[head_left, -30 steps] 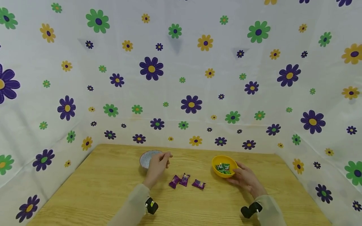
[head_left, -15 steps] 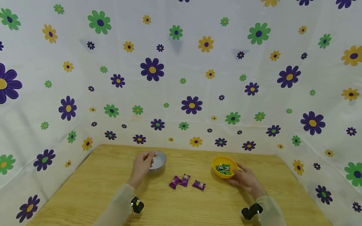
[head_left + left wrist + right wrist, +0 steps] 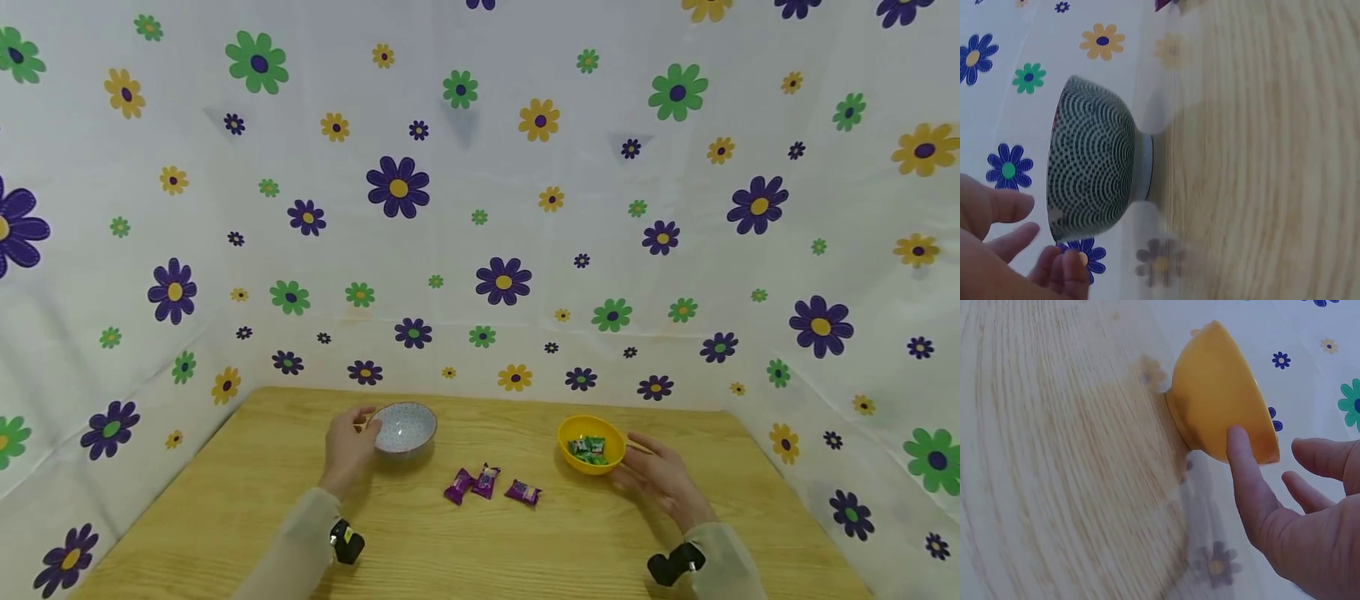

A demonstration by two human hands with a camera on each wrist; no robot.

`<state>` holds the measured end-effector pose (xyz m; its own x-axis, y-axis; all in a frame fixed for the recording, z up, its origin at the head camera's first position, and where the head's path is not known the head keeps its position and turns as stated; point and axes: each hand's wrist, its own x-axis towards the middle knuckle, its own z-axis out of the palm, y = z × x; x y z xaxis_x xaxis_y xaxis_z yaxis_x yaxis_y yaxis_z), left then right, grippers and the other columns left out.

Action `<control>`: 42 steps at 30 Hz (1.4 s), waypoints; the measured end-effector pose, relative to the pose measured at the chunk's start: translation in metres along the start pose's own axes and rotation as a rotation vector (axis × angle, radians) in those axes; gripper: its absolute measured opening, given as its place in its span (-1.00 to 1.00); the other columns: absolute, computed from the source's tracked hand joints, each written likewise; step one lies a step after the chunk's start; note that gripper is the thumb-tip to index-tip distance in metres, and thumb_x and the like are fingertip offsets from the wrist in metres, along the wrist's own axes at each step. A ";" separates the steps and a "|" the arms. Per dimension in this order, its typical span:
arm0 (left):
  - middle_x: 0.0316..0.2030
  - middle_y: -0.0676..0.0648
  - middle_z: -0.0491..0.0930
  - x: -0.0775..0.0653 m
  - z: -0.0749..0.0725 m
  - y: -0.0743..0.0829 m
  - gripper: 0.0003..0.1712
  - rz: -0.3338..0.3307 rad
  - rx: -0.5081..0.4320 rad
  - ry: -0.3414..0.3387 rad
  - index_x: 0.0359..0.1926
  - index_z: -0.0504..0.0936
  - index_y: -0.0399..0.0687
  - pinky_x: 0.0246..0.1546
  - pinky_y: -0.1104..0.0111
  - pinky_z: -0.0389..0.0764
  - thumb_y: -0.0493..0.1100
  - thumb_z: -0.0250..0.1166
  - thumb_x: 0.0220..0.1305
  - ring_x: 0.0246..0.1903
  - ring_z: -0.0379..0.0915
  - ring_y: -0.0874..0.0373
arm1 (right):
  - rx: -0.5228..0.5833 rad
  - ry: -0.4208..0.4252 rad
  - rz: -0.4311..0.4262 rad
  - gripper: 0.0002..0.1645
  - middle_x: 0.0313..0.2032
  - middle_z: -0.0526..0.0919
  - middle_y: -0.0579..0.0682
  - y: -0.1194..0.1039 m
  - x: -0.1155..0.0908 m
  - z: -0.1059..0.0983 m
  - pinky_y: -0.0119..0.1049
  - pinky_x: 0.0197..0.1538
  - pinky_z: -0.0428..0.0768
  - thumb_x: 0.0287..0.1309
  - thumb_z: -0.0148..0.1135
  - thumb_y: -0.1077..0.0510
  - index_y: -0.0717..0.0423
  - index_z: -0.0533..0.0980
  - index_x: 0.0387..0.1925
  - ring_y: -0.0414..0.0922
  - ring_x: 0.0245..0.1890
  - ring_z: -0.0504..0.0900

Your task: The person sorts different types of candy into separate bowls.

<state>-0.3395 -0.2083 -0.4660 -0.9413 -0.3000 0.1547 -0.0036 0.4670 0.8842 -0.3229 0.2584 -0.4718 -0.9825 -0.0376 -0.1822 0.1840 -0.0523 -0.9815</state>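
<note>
At the back left of the table stands a small patterned bowl [image 3: 407, 425], pale and speckled inside. My left hand [image 3: 347, 446] is at its left rim; in the left wrist view, thumb and fingers [image 3: 1013, 206] are spread close by the patterned outer wall, not closed on it. To the right, a yellow bowl [image 3: 579, 427] contains several green-wrapped candies [image 3: 589, 451]. Beside it my right hand [image 3: 662, 482] has its fingers loosely extended; in the right wrist view one straight fingertip overlaps the yellow wall [image 3: 1213, 394], the thumb held apart from the rim.
Three purple-wrapped candies [image 3: 486, 481] lie on the wooden table [image 3: 480, 550] between the two bowls. A white cloth with printed flowers [image 3: 502, 200] rises behind the table and along both sides. Each wrist carries a small black camera.
My left hand has moved left, from over the patterned bowl to its left rim. The right hand has eased slightly off the yellow bowl's rim. Bowls and candies have stayed put.
</note>
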 end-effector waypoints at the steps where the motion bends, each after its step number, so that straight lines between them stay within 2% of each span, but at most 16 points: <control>1: 0.15 -0.35 0.41 0.001 -0.002 -0.003 -0.54 -0.014 0.003 -0.023 0.28 0.43 -0.29 0.06 0.12 0.50 -0.23 0.12 0.41 0.10 0.33 -0.18 | -0.003 0.017 -0.006 -0.29 0.41 0.13 0.44 -0.001 -0.001 0.000 -0.10 0.14 0.58 0.44 -0.03 0.26 0.28 -0.02 0.50 0.04 0.15 0.53; 3: 0.21 -0.39 0.36 0.004 -0.005 -0.008 -0.48 -0.041 -0.033 -0.081 0.35 0.33 -0.32 0.11 0.05 0.49 -0.23 0.09 0.43 0.13 0.34 -0.21 | -0.005 0.044 -0.017 -0.32 0.41 0.12 0.42 -0.001 -0.003 -0.001 -0.16 0.12 0.60 0.45 -0.04 0.25 0.28 0.02 0.49 0.03 0.18 0.46; 6: 0.25 -0.43 0.32 0.008 -0.009 -0.013 -0.43 -0.084 -0.117 -0.158 0.41 0.23 -0.34 0.09 0.09 0.55 -0.24 0.03 0.46 0.10 0.40 -0.18 | 0.012 0.061 -0.031 -0.33 0.42 0.10 0.36 -0.003 -0.005 0.000 -0.25 0.10 0.61 0.46 -0.05 0.23 0.28 0.03 0.49 0.03 0.20 0.37; 9: 0.27 -0.47 0.28 0.010 -0.011 -0.017 -0.42 -0.115 -0.196 -0.210 0.43 0.16 -0.38 0.04 0.13 0.60 -0.29 -0.01 0.47 0.06 0.43 -0.17 | 0.044 0.087 -0.039 -0.35 0.38 0.16 0.27 -0.006 -0.006 0.002 -0.32 0.08 0.61 0.46 -0.04 0.23 0.26 0.07 0.48 -0.04 0.13 0.39; 13: 0.28 -0.51 0.26 0.010 -0.011 -0.019 -0.42 -0.131 -0.237 -0.236 0.42 0.17 -0.41 0.01 0.12 0.62 -0.34 -0.04 0.43 0.05 0.49 -0.17 | 0.049 0.123 -0.057 -0.38 0.30 0.30 0.19 -0.009 -0.007 0.007 -0.38 0.03 0.62 0.46 -0.02 0.20 0.25 0.14 0.46 -0.17 0.01 0.48; 17: 0.25 -0.53 0.29 0.011 -0.011 -0.022 -0.41 -0.150 -0.317 -0.257 0.41 0.17 -0.42 -0.01 0.06 0.63 -0.36 -0.06 0.40 -0.02 0.54 -0.10 | 0.048 0.106 -0.085 -0.39 0.22 0.44 0.14 -0.013 -0.008 0.015 -0.36 0.05 0.62 0.44 0.03 0.16 0.26 0.20 0.43 -0.21 -0.03 0.56; 24: 0.30 -0.45 0.29 0.015 -0.015 -0.029 -0.41 -0.211 -0.406 -0.322 0.43 0.21 -0.30 0.03 0.06 0.61 -0.29 -0.03 0.41 0.01 0.53 -0.03 | 0.054 0.013 -0.096 -0.43 -0.02 0.64 0.02 -0.014 -0.009 0.029 -0.31 0.07 0.62 0.41 0.08 0.21 0.35 0.28 0.36 -0.16 -0.06 0.63; 27: 0.32 -0.41 0.28 0.016 -0.017 -0.030 -0.41 -0.232 -0.423 -0.341 0.44 0.21 -0.25 0.07 0.07 0.60 -0.26 -0.02 0.44 0.06 0.49 -0.06 | 0.045 -0.062 -0.100 -0.41 -0.07 0.67 0.00 -0.013 -0.009 0.035 -0.32 0.07 0.61 0.40 0.10 0.20 0.42 0.26 0.34 -0.17 -0.06 0.65; 31: 0.35 -0.39 0.25 0.014 -0.018 -0.031 -0.41 -0.245 -0.426 -0.346 0.45 0.19 -0.23 0.09 0.06 0.58 -0.23 -0.02 0.46 0.14 0.43 -0.15 | 0.038 -0.202 -0.107 -0.38 -0.08 0.71 0.04 -0.008 -0.009 0.044 -0.26 0.10 0.60 0.38 0.12 0.18 0.52 0.26 0.30 -0.12 -0.04 0.69; 36: 0.36 -0.40 0.22 0.013 -0.018 -0.033 -0.41 -0.254 -0.431 -0.348 0.46 0.17 -0.24 0.09 0.06 0.58 -0.21 -0.02 0.48 0.20 0.38 -0.21 | -0.012 -0.352 -0.077 -0.37 -0.01 0.70 0.09 0.000 -0.009 0.057 -0.17 0.15 0.57 0.37 0.15 0.12 0.50 0.31 0.27 -0.10 -0.03 0.70; 39: 0.37 -0.40 0.20 0.015 -0.018 -0.034 -0.41 -0.256 -0.437 -0.351 0.46 0.15 -0.26 0.08 0.07 0.59 -0.21 -0.05 0.49 0.23 0.36 -0.22 | -0.078 -0.405 -0.083 -0.37 0.04 0.66 0.15 0.004 -0.008 0.067 -0.06 0.21 0.52 0.38 0.14 0.10 0.48 0.32 0.28 -0.07 0.00 0.68; 42: 0.38 -0.40 0.18 0.017 -0.017 -0.034 -0.40 -0.256 -0.445 -0.353 0.47 0.13 -0.27 0.07 0.08 0.59 -0.20 -0.06 0.49 0.25 0.33 -0.24 | -0.138 -0.421 -0.085 -0.38 0.10 0.61 0.23 0.007 -0.006 0.077 -0.07 0.18 0.55 0.37 0.16 0.08 0.44 0.34 0.28 -0.01 0.05 0.65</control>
<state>-0.3495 -0.2432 -0.4861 -0.9843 -0.0280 -0.1743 -0.1744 0.0026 0.9847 -0.3132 0.1815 -0.4731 -0.8918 -0.4434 -0.0895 0.0699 0.0602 -0.9957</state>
